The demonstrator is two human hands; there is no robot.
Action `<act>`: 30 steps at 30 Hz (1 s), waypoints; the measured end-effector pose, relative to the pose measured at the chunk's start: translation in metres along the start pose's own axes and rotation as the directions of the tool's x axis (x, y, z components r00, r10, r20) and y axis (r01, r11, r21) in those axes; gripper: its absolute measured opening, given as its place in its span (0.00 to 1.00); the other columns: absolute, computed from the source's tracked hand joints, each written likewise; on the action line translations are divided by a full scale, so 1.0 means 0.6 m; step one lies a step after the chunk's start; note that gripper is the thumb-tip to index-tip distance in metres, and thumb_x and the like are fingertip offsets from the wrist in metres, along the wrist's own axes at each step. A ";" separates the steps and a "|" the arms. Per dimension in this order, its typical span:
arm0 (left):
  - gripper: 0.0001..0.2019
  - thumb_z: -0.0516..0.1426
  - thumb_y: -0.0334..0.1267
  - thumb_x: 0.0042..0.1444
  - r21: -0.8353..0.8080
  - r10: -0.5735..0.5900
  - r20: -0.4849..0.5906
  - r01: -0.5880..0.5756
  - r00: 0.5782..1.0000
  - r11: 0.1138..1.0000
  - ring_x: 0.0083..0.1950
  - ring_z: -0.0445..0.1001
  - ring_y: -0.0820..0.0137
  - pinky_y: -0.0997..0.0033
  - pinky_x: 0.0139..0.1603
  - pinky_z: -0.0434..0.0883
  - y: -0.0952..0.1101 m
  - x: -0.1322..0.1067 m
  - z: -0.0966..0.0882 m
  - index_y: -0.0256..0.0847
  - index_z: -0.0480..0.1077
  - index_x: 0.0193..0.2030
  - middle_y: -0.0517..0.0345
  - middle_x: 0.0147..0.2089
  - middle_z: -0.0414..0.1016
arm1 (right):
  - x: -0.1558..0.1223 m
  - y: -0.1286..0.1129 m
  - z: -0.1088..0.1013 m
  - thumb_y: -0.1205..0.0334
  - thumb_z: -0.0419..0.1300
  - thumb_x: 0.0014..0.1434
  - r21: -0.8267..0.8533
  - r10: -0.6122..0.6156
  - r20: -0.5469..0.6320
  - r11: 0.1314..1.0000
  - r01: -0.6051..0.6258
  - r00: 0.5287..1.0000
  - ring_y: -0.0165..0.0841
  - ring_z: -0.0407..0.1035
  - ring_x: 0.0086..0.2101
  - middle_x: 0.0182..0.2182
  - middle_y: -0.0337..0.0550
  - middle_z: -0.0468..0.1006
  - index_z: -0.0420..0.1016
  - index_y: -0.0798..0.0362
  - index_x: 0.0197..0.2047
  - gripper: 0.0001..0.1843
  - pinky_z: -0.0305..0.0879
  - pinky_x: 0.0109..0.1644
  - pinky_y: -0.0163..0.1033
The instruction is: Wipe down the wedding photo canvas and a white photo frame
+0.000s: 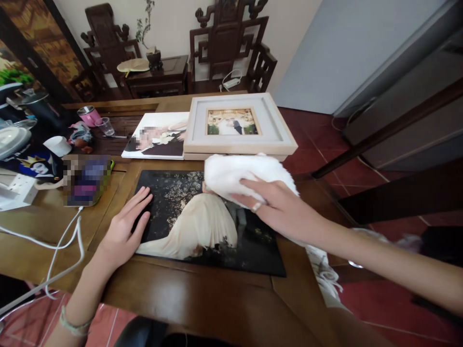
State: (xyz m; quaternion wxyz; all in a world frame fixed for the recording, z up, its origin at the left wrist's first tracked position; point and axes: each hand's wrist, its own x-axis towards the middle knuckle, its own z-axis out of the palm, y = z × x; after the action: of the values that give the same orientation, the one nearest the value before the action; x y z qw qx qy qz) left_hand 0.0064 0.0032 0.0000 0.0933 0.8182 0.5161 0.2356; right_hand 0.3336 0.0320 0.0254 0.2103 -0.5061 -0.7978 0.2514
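A dark photo panel (206, 226), printed with a figure in a long cream dress, lies flat on the wooden table. My left hand (125, 229) rests with its fingers stretched out over the panel's left edge. In my right hand (269, 200) is a bunched white cloth (238, 173), pressed against the upper right part of the panel and covering that corner. Just behind the panel sits a light wooden picture frame (240, 147) with a small wedding photo in it. Left of that frame lies a white-edged photo print (159, 137).
A phone (87, 180) on a white cable (77, 231) lies on the left, near a white power strip (20, 190). A pink mug (89, 115), a clear cup (106, 126) and a white cup (58, 145) stand behind it. Dark carved chairs (229, 43) line the wall.
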 end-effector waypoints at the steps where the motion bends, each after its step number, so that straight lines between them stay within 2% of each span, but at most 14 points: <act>1: 0.21 0.48 0.41 0.67 0.000 -0.002 -0.002 0.002 1.000 1.000 0.70 0.58 0.61 0.51 0.70 0.58 0.000 0.000 0.000 0.34 0.65 0.62 0.46 0.68 0.62 | -0.015 0.007 0.000 0.56 0.48 0.66 -0.025 -0.028 -0.025 0.999 0.028 0.999 0.52 0.67 0.56 0.44 0.46 0.81 0.76 0.49 0.45 0.17 0.57 0.63 0.64; 3: 0.20 0.48 0.41 0.67 -0.001 -0.009 -0.003 0.009 1.000 1.000 0.70 0.58 0.61 0.51 0.70 0.58 0.001 0.000 0.000 0.35 0.65 0.62 0.47 0.68 0.62 | -0.046 0.009 0.012 0.62 0.50 0.64 -0.082 -0.154 -0.060 0.985 0.149 0.986 0.49 0.65 0.59 0.49 0.48 0.80 0.75 0.50 0.45 0.14 0.51 0.67 0.63; 6: 0.20 0.48 0.41 0.67 -0.001 -0.013 -0.001 0.013 1.000 1.000 0.70 0.59 0.61 0.50 0.70 0.58 0.002 0.000 0.001 0.36 0.65 0.62 0.47 0.68 0.62 | -0.093 -0.010 0.044 0.70 0.52 0.59 -0.128 -0.368 -0.053 0.925 0.359 0.928 0.46 0.53 0.66 0.59 0.53 0.71 0.75 0.53 0.44 0.13 0.44 0.70 0.62; 9: 0.20 0.48 0.41 0.67 -0.001 -0.010 0.000 0.010 1.000 1.000 0.70 0.59 0.61 0.51 0.70 0.57 0.001 0.000 0.002 0.36 0.65 0.62 0.47 0.68 0.62 | -0.121 -0.041 0.067 0.68 0.55 0.56 -0.063 -0.502 0.069 0.860 0.506 0.862 0.46 0.47 0.67 0.63 0.52 0.66 0.76 0.53 0.44 0.14 0.38 0.71 0.62; 11: 0.21 0.48 0.41 0.67 -0.003 -0.011 0.001 0.011 1.000 1.000 0.70 0.58 0.61 0.52 0.70 0.57 0.000 0.000 0.002 0.34 0.66 0.62 0.46 0.68 0.62 | -0.117 -0.056 0.070 0.66 0.56 0.56 -0.003 -0.551 0.150 0.830 0.557 0.821 0.47 0.49 0.67 0.63 0.51 0.67 0.76 0.52 0.46 0.15 0.36 0.71 0.63; 13: 0.21 0.47 0.42 0.68 -0.009 -0.020 0.004 0.020 1.000 1.000 0.70 0.58 0.61 0.52 0.71 0.57 -0.001 0.000 0.003 0.34 0.66 0.62 0.45 0.68 0.62 | -0.091 -0.060 0.066 0.64 0.55 0.57 0.015 -0.551 0.181 0.830 0.558 0.814 0.48 0.51 0.66 0.62 0.53 0.67 0.76 0.54 0.48 0.16 0.39 0.70 0.63; 16: 0.22 0.47 0.43 0.68 -0.024 -0.035 0.005 0.036 0.999 0.999 0.70 0.58 0.60 0.52 0.71 0.56 -0.001 -0.001 0.002 0.33 0.66 0.62 0.45 0.68 0.62 | -0.026 -0.059 0.059 0.64 0.53 0.61 -0.036 -0.486 0.173 0.866 0.498 0.857 0.49 0.56 0.64 0.58 0.60 0.72 0.75 0.59 0.49 0.16 0.45 0.68 0.63; 18: 0.22 0.47 0.44 0.68 -0.039 -0.049 0.012 0.050 0.999 0.998 0.70 0.58 0.61 0.52 0.71 0.56 0.001 -0.002 -0.001 0.34 0.66 0.62 0.46 0.68 0.62 | 0.022 -0.062 0.060 0.64 0.51 0.64 -0.083 -0.437 0.150 0.888 0.452 0.887 0.49 0.57 0.64 0.54 0.61 0.75 0.74 0.61 0.50 0.16 0.46 0.68 0.63; 21: 0.24 0.45 0.46 0.68 -0.101 -0.094 0.001 0.093 0.996 0.991 0.70 0.58 0.61 0.53 0.72 0.54 0.004 -0.004 -0.007 0.35 0.62 0.65 0.47 0.69 0.61 | 0.078 -0.082 0.074 0.64 0.48 0.66 -0.153 -0.384 0.108 0.905 0.397 0.917 0.49 0.56 0.64 0.52 0.59 0.76 0.74 0.61 0.50 0.17 0.46 0.67 0.62; 23: 0.26 0.43 0.48 0.69 -0.208 -0.146 -0.036 0.135 0.989 0.969 0.71 0.58 0.61 0.54 0.72 0.54 0.004 -0.006 -0.010 0.37 0.59 0.68 0.48 0.70 0.59 | 0.098 -0.104 0.090 0.63 0.49 0.67 -0.192 -0.385 0.109 0.897 0.399 0.917 0.50 0.56 0.64 0.53 0.59 0.76 0.74 0.60 0.51 0.17 0.46 0.66 0.65; 25: 0.28 0.39 0.51 0.69 -0.361 -0.209 -0.069 0.171 0.976 0.917 0.71 0.56 0.60 0.55 0.70 0.57 0.002 -0.008 -0.011 0.39 0.54 0.70 0.48 0.71 0.56 | 0.100 -0.125 0.104 0.62 0.51 0.65 -0.201 -0.467 0.148 0.849 0.488 0.872 0.51 0.55 0.63 0.55 0.58 0.74 0.73 0.58 0.53 0.17 0.46 0.65 0.66; 27: 0.31 0.34 0.53 0.69 -0.470 -0.257 -0.073 0.195 0.964 0.861 0.72 0.55 0.59 0.56 0.68 0.61 -0.001 -0.010 -0.010 0.39 0.50 0.71 0.49 0.73 0.53 | 0.087 -0.142 0.112 0.62 0.53 0.63 -0.168 -0.581 0.202 0.772 0.613 0.788 0.51 0.54 0.64 0.59 0.57 0.70 0.73 0.55 0.53 0.17 0.46 0.65 0.66; 29: 0.32 0.32 0.54 0.68 -0.466 -0.261 -0.077 0.197 0.962 0.862 0.72 0.54 0.59 0.56 0.68 0.61 -0.004 -0.011 -0.008 0.40 0.49 0.72 0.49 0.73 0.51 | 0.061 -0.151 0.110 0.63 0.54 0.62 -0.106 -0.657 0.263 0.708 0.698 0.707 0.50 0.53 0.64 0.61 0.56 0.69 0.74 0.55 0.52 0.17 0.46 0.65 0.66; 30: 0.32 0.33 0.54 0.68 -0.426 -0.244 -0.081 0.188 0.966 0.885 0.72 0.53 0.59 0.56 0.69 0.59 -0.004 -0.011 -0.008 0.39 0.50 0.72 0.49 0.73 0.52 | 0.045 -0.152 0.105 0.64 0.55 0.61 -0.069 -0.671 0.293 0.696 0.715 0.681 0.49 0.53 0.65 0.61 0.56 0.69 0.75 0.55 0.52 0.17 0.46 0.65 0.66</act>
State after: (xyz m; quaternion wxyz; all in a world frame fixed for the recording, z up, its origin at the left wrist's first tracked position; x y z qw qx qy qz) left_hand -0.0003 -0.0018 0.0012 0.2561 0.6995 0.5472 0.3816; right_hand 0.2217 0.0119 0.0337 0.1437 -0.1465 -0.9685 0.1409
